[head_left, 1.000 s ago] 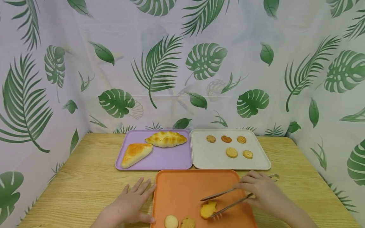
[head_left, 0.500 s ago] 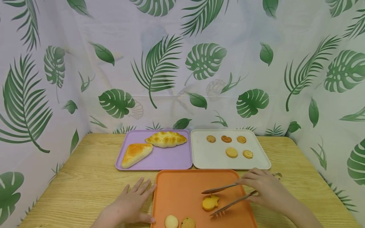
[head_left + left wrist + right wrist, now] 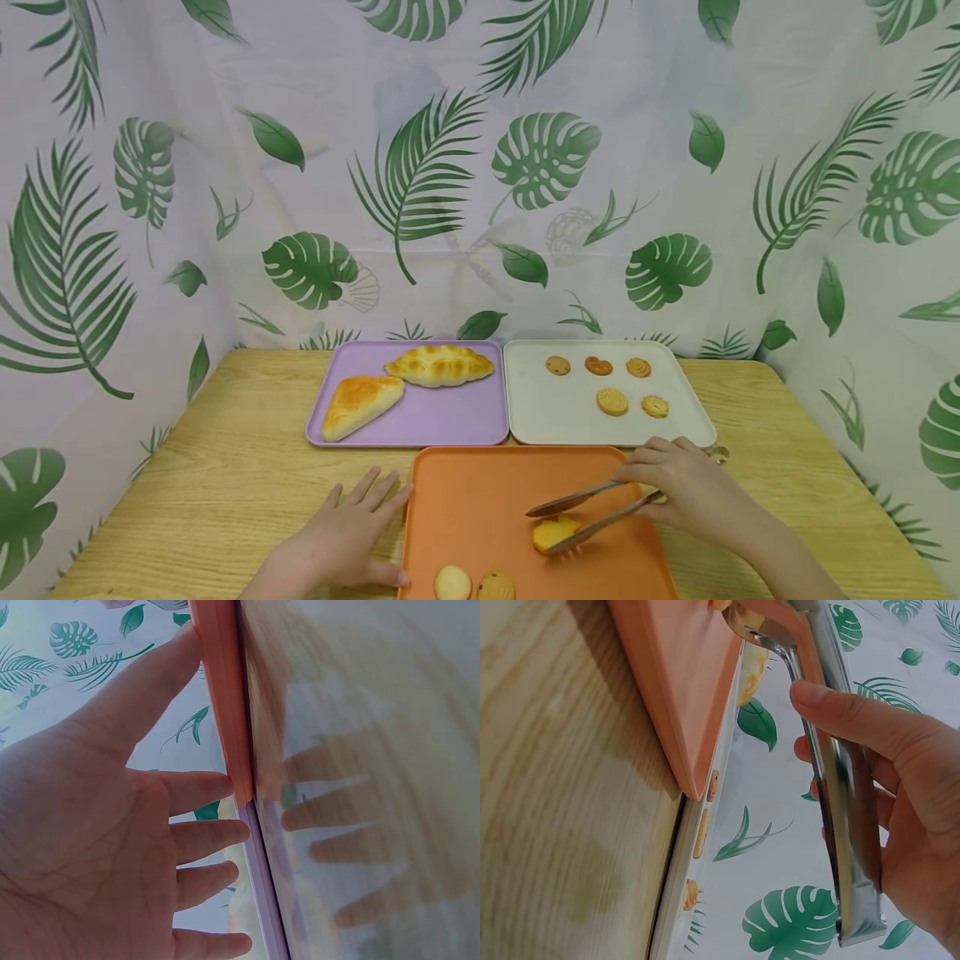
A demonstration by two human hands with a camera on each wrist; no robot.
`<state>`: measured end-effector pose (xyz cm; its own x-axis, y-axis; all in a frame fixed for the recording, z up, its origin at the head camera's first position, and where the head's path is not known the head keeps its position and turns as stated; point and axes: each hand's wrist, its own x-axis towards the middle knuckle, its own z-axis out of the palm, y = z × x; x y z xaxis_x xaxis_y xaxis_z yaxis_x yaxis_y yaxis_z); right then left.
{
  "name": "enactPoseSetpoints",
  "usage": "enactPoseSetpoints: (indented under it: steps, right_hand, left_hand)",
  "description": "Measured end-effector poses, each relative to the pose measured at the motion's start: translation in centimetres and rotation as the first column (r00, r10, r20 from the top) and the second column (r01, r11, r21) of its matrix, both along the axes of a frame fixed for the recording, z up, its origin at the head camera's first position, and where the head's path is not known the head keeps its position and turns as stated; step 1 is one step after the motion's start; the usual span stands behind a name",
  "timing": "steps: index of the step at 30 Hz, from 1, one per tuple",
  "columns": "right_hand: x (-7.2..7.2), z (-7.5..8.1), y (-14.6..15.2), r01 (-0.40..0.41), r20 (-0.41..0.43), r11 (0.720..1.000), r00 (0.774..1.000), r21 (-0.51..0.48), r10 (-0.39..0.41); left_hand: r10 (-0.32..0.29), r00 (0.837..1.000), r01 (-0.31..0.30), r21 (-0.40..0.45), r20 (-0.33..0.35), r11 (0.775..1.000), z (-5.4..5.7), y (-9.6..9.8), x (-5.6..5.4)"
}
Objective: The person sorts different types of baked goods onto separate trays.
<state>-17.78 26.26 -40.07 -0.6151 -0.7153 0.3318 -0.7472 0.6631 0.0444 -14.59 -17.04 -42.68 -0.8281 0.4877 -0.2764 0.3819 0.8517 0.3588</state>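
Observation:
My right hand [image 3: 686, 487] grips metal tongs [image 3: 844, 802] whose arms reach over the orange tray [image 3: 480, 492]. Between the tong tips lies a yellow cookie [image 3: 553, 533] with a bumpy outline; the lower arm overlaps its near side in the head view. My left hand [image 3: 345, 537] spreads its fingers at the tray's left edge, and in the left wrist view its thumb and index fingertip touch the orange rim. Toward the tray's front are a pale round cookie [image 3: 453, 583] and a tan oval cookie [image 3: 497, 587], both partly cut off by the frame.
Behind the orange tray, a purple tray [image 3: 457, 423] bears a triangular bread [image 3: 360, 406] and a ridged long bread [image 3: 441, 366]. To its right, a white tray [image 3: 547, 421] holds several cookies, among them a pretzel-shaped one [image 3: 598, 366]. A leaf-patterned cloth [image 3: 480, 192] surrounds the wooden table [image 3: 225, 467].
The tongs first drew back to the right and spread off the yellow cookie, then came left over it again with their arms closer. The cookie shifted slightly. My left hand stays in place.

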Motion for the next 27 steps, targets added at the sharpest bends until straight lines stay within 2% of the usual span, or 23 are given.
enactPoseSetpoints:
  steps: [7, 17, 27]
  right_hand:
    - [-0.1, -0.3, 0.1, 0.019, -0.031, 0.999, 0.999, -0.031, -0.020]
    - [-0.7, -0.5, 0.4, 0.062, -0.027, 0.997, 0.998, -0.045, -0.064]
    - [-2.3, 0.3, 0.7, 0.077, -0.088, 0.990, 0.992, -0.115, -0.087]
  left_hand:
    - [-0.001, 1.000, 0.001, 0.009, 0.008, 1.000, 0.0, 0.0, 0.0]
    - [-0.003, 1.000, 0.002, 0.014, 0.016, 1.000, -0.2, 0.0, 0.1]
    - [0.003, 1.000, -0.003, 0.014, 0.026, 1.000, -0.1, 0.0, 0.1]
